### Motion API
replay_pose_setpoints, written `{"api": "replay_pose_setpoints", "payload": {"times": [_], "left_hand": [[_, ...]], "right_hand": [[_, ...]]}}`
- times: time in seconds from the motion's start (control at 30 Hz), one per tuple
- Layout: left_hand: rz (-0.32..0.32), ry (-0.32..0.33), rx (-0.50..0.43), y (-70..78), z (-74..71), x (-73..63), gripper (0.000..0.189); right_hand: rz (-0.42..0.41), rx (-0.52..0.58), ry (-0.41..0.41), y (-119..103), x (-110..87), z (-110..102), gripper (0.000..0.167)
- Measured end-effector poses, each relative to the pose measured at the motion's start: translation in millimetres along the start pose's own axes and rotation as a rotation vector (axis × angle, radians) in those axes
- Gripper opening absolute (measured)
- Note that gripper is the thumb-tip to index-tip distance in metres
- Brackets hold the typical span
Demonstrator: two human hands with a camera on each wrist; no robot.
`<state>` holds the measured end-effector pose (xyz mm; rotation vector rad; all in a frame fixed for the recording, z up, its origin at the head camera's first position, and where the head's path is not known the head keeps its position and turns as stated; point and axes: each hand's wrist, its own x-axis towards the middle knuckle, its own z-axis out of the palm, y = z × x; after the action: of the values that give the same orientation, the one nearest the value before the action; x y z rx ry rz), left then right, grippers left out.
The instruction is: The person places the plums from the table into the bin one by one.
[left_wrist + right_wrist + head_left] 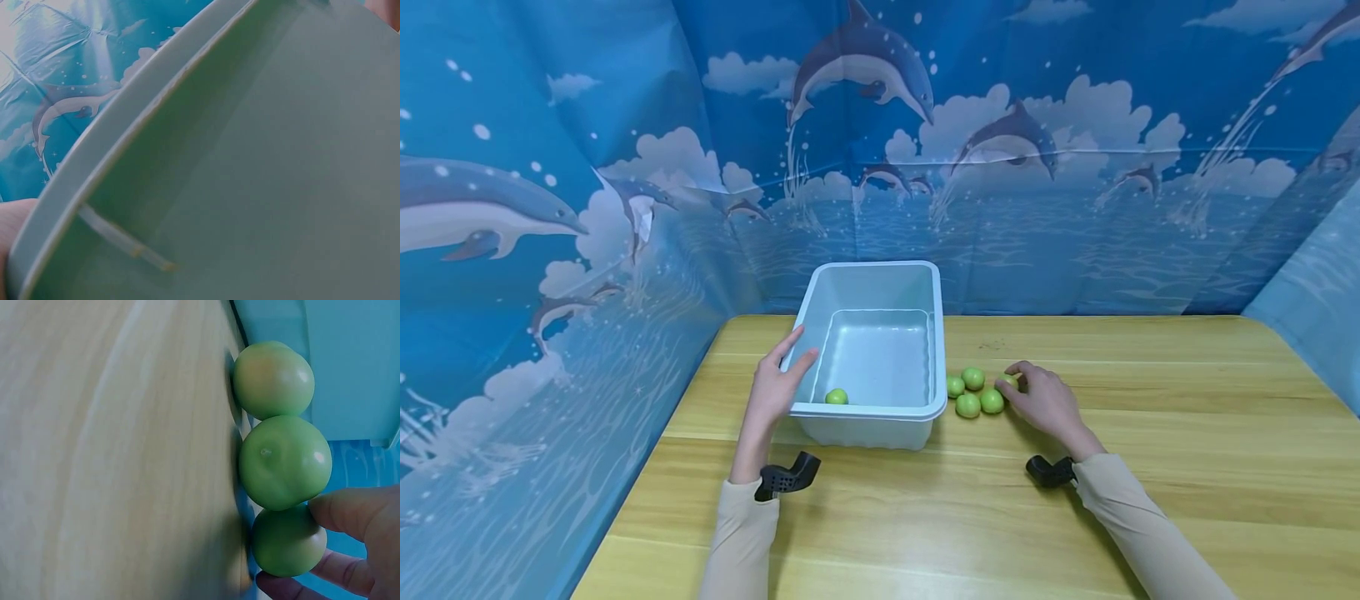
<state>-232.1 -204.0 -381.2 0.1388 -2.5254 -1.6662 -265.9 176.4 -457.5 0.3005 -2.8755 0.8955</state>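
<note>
A pale blue plastic box (868,412) stands on the table, its front end toward me. My left hand (771,388) holds its left rim, thumb over the inner side and fingers along the outside. One round green fruit (837,397) lies inside, at the near left. To the right of the box, my right hand (1045,403) pinches a green fruit (287,545) between thumb and fingers at table level. Beside it sit several more green fruits (992,402) in a loose cluster; two of them line up beyond the held one in the right wrist view.
The wooden table (1187,467) runs wide to the right of the fruits. Behind and left of it hangs a blue dolphin-print sheet (1000,233), close to the box's far end. Black camera mounts (788,477) sit on both wrists.
</note>
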Motion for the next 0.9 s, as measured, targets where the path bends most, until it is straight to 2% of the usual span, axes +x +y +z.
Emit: {"api": "replay_pose_setpoints", "payload": {"times": [0.9], "left_hand": [[-0.018, 0.010, 0.004, 2.2, 0.5, -1.4, 0.058]], "right_hand": [[0.025, 0.048, 0.057, 8.1, -5.3, 1.8, 0.042]]}}
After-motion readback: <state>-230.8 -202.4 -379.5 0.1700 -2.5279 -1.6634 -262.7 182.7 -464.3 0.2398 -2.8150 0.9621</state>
